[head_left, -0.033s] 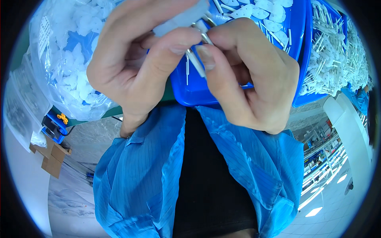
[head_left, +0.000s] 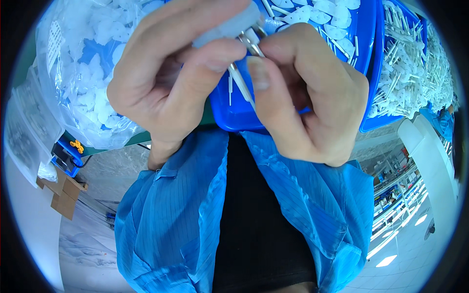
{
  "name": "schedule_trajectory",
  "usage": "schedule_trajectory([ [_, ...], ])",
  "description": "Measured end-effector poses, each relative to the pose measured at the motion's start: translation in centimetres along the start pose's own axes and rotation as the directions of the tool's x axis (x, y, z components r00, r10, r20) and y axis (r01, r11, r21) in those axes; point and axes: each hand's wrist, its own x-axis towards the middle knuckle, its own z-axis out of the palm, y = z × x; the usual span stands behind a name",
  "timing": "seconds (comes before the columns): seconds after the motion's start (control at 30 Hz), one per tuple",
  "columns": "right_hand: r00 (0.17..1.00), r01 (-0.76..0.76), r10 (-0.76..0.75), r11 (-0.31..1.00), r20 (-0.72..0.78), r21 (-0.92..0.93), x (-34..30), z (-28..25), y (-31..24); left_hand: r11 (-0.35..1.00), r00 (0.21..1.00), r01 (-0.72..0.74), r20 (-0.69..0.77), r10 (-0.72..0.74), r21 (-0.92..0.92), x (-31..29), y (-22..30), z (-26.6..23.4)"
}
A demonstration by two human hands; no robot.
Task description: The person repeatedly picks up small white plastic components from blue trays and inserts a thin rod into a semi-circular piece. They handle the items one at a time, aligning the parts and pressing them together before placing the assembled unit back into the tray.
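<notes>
White plastic part (head_left: 222,27) pinched in left hand (head_left: 166,83), touching right hand (head_left: 308,97).

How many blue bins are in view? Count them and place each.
2. One bin sits at centre, just behind both hands, holding flat white parts. The second bin stands to its right, full of white stick-like parts. The hands may hide others.

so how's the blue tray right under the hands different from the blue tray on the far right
The blue tray under the hands holds flat white leaf-shaped pieces spread thinly, with bare blue floor showing; the blue tray on the right is piled with thin white stick-like parts that cover its floor. The first is partly hidden by the left hand and right hand; the second is unobstructed. Both are blue plastic.
</notes>
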Motion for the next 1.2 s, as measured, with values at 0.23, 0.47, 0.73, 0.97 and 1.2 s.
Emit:
schedule_trajectory([
  [0.23,0.991,0.061,-0.081,0.982,-0.103,-0.181,0.0,1.8,0.8,0.98,0.998,-0.062,-0.001,0.063,0.189,-0.4,-1.4,-1.2],
  [0.47,0.961,0.115,-0.212,0.889,-0.176,-0.442,-0.5,2.4,0.5,0.982,1.0,0.023,0.003,-0.024,0.187,-0.3,0.3,0.4],
  [0.73,0.888,0.225,-0.378,0.853,-0.261,-0.471,-1.2,0.3,2.1,0.958,0.935,0.28,0.212,-0.286,0.057,0.8,4.3,2.2],
  [0.97,0.73,-0.247,-0.442,0.54,-0.521,-0.804,-5.0,-17.8,4.1,0.983,0.958,0.117,0.278,-0.074,-0.143,0.5,0.9,0.8],
  [1.2,0.614,-0.701,-0.177,0.324,-0.769,-0.635,-8.2,-21.5,6.2,0.986,0.963,0.163,0.221,-0.151,-0.039,0.2,-0.6,0.5],
])
